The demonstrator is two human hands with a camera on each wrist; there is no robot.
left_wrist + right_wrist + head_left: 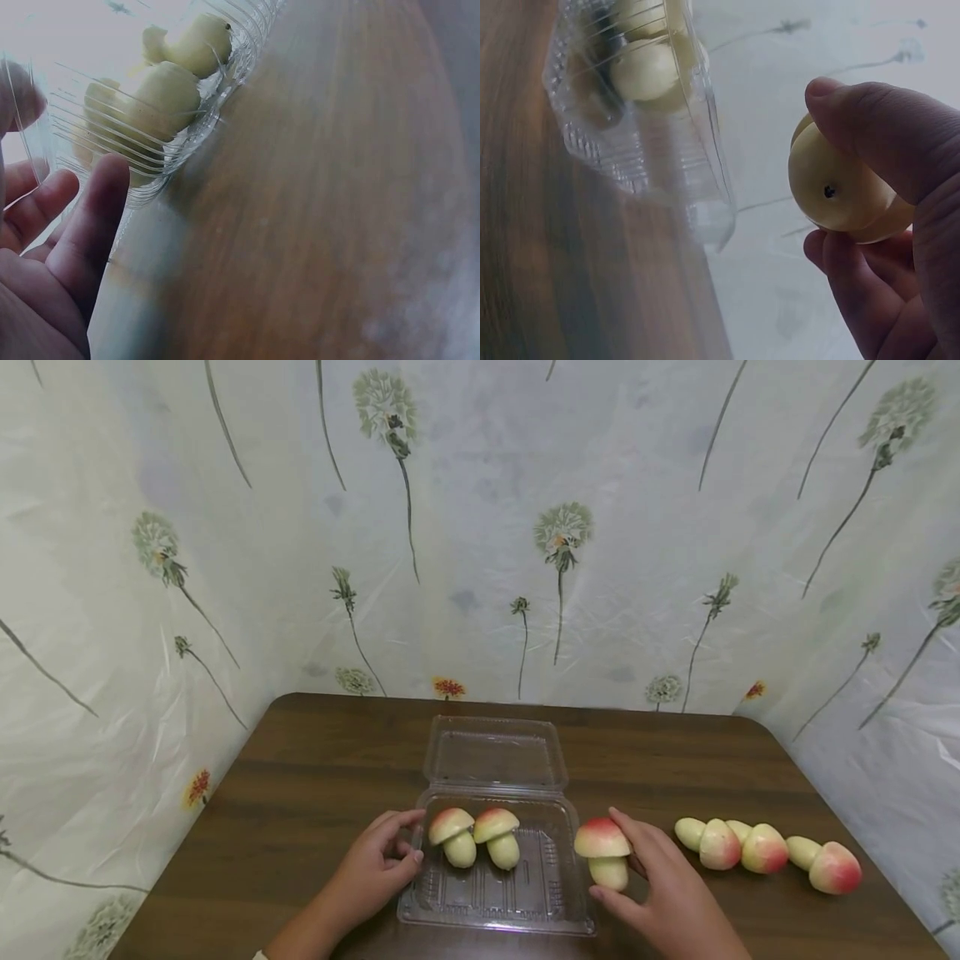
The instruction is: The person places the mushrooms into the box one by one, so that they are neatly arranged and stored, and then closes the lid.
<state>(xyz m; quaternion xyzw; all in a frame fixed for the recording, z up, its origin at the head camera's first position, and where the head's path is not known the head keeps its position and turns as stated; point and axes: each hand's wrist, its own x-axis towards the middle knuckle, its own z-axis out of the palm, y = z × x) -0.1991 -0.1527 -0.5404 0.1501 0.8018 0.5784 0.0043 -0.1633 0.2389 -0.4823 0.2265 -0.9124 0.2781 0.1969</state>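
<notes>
Mushroom [602,839] in the head view is between the thumb and fingers of the right hand [660,885], just beside the right wall of the clear box [497,929]. Two mushrooms [452,827] lie inside, towards the left, and three more [720,846] lie on the table [337,768] at the right. I judge the work is about one third done: the held one and those three remain outside. The lid [497,756] is open. The held piece has its cap on the far side and its stem towards the person; its long axis runs roughly away from the body. The pair inside points nearly the same. The left hand [375,864] is at the left rim.

In the left wrist view, its bent fingers are close to the box wall; whether they grip it, I cannot tell.

In the right wrist view, the stem's end faces the camera, and thumb and fingers are clamped on this mushroom.
</notes>
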